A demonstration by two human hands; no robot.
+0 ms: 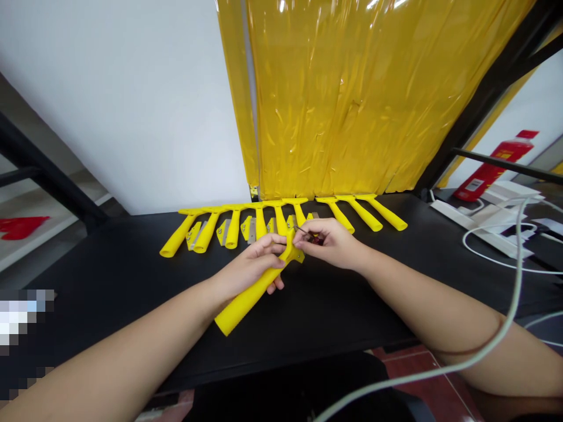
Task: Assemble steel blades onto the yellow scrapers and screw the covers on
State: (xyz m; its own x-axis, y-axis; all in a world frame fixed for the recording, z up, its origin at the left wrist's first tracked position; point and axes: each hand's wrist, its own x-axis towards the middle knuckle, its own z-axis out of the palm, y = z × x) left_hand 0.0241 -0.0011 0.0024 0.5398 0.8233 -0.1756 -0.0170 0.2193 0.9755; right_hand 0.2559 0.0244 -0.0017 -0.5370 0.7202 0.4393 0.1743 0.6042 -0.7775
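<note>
My left hand is closed around the neck of a yellow scraper handle. The round, hollow end of that handle slants down toward me, and its head is at my fingertips. At the head, the fingers of my right hand are pinched together on a thin dark tool, mostly hidden in the palm; its exact kind cannot be made out. A yellow plate with a small screw shows beneath my right fingertips. Behind my hands, several more yellow handles lie side by side on the black table.
Between the handles lie small yellow plates with metal blades. A yellow plastic curtain and a white panel stand behind the table. To the right are a red bottle, white power strips and a pale cable crossing my right forearm.
</note>
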